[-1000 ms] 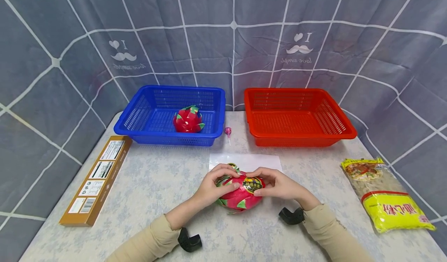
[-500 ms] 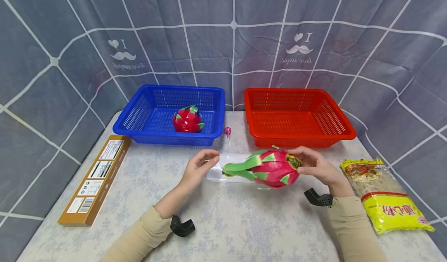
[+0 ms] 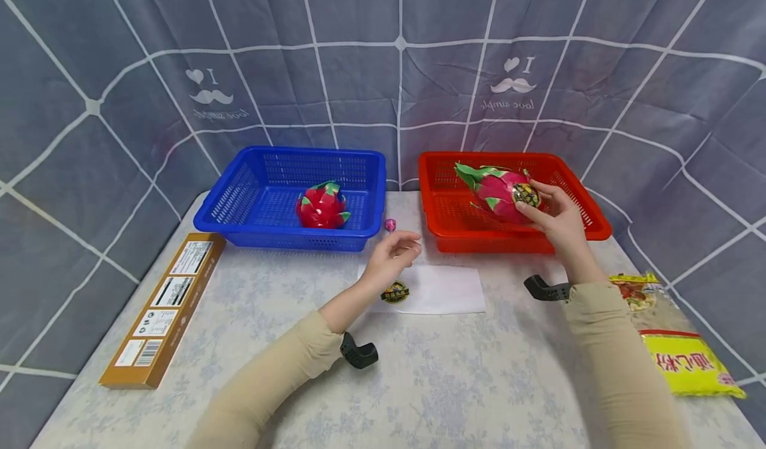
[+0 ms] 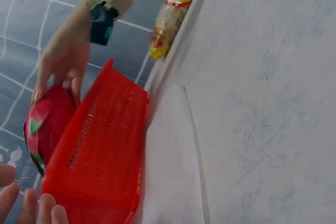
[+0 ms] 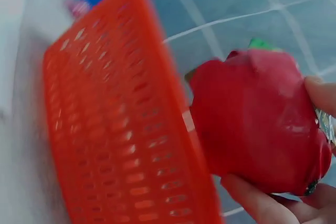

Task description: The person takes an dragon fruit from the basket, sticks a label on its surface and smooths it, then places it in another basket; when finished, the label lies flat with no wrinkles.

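Note:
My right hand (image 3: 559, 217) grips a pink dragon fruit (image 3: 501, 193) with green leaves and a dark-gold sticker, over the red basket (image 3: 479, 244). In the right wrist view the dragon fruit (image 5: 252, 124) shows just above the basket's rim, with my thumb and fingers round its end. My left hand (image 3: 391, 256) is in the air over the table's middle, fingers loosely bent and holding nothing. Close beyond it a pink lollipop (image 3: 390, 224) lies between the baskets, its stick hidden. Below that hand is a white sheet (image 3: 445, 291) with a round dark sticker (image 3: 395, 292).
At the back left a blue basket (image 3: 281, 239) contains another dragon fruit (image 3: 322, 205). A long brown box (image 3: 161, 309) lies along the left side. On the right, a yellow-ended food bag (image 3: 688, 349) is partly covered by my right arm.
My right hand has carried the dragon fruit from the table's front middle up and right to the red basket. The left hand has let go of it and moved forward toward the lollipop.

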{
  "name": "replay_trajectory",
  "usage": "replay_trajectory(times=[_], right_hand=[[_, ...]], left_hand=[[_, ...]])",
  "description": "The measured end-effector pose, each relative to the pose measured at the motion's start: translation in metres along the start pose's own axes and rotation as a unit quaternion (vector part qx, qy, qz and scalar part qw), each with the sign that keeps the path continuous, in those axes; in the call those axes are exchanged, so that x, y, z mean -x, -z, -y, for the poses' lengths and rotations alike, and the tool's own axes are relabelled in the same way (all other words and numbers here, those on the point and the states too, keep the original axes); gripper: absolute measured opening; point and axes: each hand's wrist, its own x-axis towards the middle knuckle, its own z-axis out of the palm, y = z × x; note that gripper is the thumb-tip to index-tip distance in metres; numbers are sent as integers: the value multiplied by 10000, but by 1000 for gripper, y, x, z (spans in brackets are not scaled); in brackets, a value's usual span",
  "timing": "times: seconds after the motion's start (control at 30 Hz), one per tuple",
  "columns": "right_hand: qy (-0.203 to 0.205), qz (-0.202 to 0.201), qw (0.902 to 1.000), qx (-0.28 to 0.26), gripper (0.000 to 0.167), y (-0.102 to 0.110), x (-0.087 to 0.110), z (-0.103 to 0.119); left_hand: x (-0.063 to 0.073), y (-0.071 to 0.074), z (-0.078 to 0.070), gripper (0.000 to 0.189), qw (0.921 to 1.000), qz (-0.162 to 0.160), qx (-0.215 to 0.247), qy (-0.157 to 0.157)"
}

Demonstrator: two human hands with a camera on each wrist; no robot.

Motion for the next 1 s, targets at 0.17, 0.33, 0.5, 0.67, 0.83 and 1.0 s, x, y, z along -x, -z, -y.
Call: replay_trajectory(times=[0.17,0.33,0.5,0.67,0.83,1.0], right_hand=[[46,205,9769,2125,55,-18,-26,-6],[-99,891,9530,2893,56,-33,-42,-15],[-331,1496,9260,3449,61,-40,-52,-22],[-473,1776,8920,4129,70,-46,-55,-11],[-470,1416,8882,4345,70,-54,-44,19],[49,548,9479,3137,55,-67,-26,40]], left_hand=[[-19,-17,7,26,9989,-213,73,413],[-30,-24,14,24,9973,-554,137,467],[-34,-26,18,24,9967,-659,179,443],[-31,-19,8,27,9976,-242,-91,642],[-28,13,-28,32,9904,955,-812,590],[-41,66,-70,31,9834,1300,-1266,11]])
